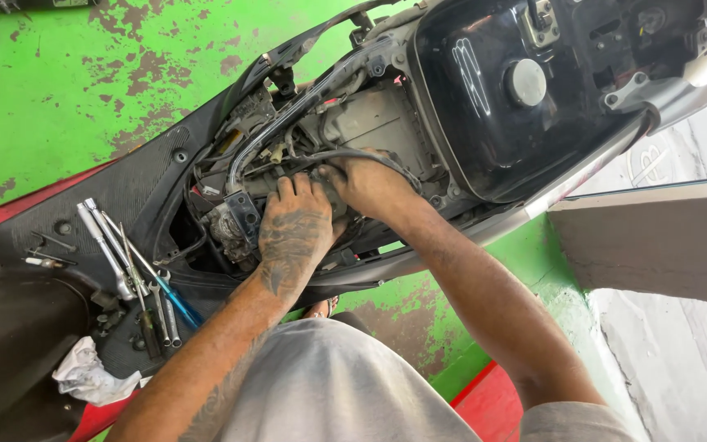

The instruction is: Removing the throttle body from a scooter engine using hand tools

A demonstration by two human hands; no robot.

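Fingers of the left hand (294, 225) and right hand (370, 187) are gripping engine parts (243, 214); the black hose (362, 155) could be snagging, and I am judging it may be pulling loose.

bright, even daylight, sharp across most of the view

glare blows out the far right edge to white; the glossy black storage tub (525, 90) carries pale reflections. soft shadows sit deep in the engine bay (304, 164) under both hands. straight lines bend slightly toward the edges; no motion blur.
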